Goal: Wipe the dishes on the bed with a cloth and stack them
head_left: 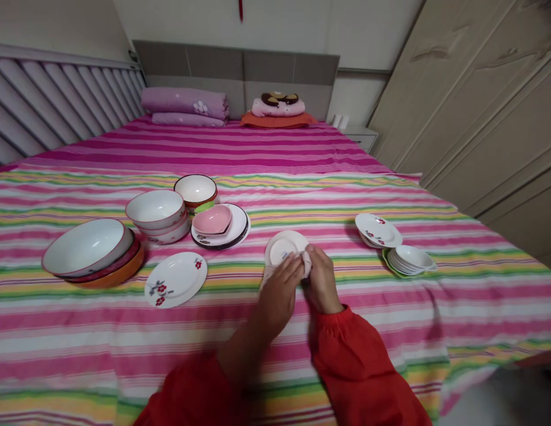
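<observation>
Striped bedspread (266, 198), grey headboard (213, 66), beige wardrobe (470, 112) at right; left grip (279, 291), right grip (323, 278) both clamped on pale dish (289, 240)

One left hand (279, 290), one right hand (322, 279), one upturned plate (284, 242). From these: nine o'clock — at least three large bowls (91, 248), one floral plate (177, 279); ten — at least two medium bowls (155, 210), one black-rimmed bowl (196, 189), one pink bowl (212, 219); two, another floral plate (376, 229); three, small dishes (412, 258), number unclear.

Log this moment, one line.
left hand: over pale dish; right hand: at pale cloth; dish: underside showing; floral plate: lying left
</observation>
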Demonstrator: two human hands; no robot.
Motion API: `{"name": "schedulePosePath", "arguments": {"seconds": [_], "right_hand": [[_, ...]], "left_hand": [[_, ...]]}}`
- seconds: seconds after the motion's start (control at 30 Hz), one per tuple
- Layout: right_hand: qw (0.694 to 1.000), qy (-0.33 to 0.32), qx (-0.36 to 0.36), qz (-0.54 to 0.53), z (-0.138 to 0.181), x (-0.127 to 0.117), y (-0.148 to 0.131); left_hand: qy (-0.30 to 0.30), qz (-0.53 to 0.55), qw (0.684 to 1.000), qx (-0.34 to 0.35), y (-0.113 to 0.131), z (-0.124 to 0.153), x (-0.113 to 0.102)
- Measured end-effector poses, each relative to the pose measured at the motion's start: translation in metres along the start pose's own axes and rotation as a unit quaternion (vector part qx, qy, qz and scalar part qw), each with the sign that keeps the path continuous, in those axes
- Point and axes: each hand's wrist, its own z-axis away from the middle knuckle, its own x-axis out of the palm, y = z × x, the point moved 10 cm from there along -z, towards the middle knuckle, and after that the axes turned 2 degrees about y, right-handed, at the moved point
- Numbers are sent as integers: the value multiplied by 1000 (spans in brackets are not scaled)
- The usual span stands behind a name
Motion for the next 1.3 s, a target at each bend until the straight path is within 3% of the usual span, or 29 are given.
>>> {"name": "schedulePosePath", "arguments": {"seconds": [0.2, 0.33, 0.5, 0.57, 0.67, 0.77, 0.83, 0.93, 1.07, 1.2, 1.3], "right_hand": [[995, -74, -6, 63, 5, 17, -1], [986, -126, -17, 105, 14, 26, -5], [992, -86, -28, 86, 13, 17, -7], [997, -42, -28, 53, 8, 6, -8], [999, 16, -31, 6, -1, -9, -11], [999, 32, -27, -14, -4, -14, -11], [1000, 11, -15, -5, -3, -9, -8], [999, -22, 0, 26, 2, 2, -1], [1000, 11, -11, 17, 3, -4, -5], [996, 75, -43, -16, -5, -25, -21], [996, 72, -50, -10, -8, -28, -24]], "left_hand": [[60, 18, 998, -19, -14, -5, -23], [105, 10, 991, -77, -37, -4, -40], [133, 35, 970, -199, -76, 10, -44], [118, 32, 977, -175, -68, 9, -36], [66, 34, 994, -85, -35, 3, -17], [16, 44, 999, -27, -12, -2, -5], [13, 34, 999, -28, -13, -3, -9], [37, 3, 996, -77, -33, -2, -21], [45, -17, 990, -135, -49, 4, -24], [2, 16, 997, -79, -26, 2, -8], [-17, 38, 999, -29, -8, 0, -1]]}}
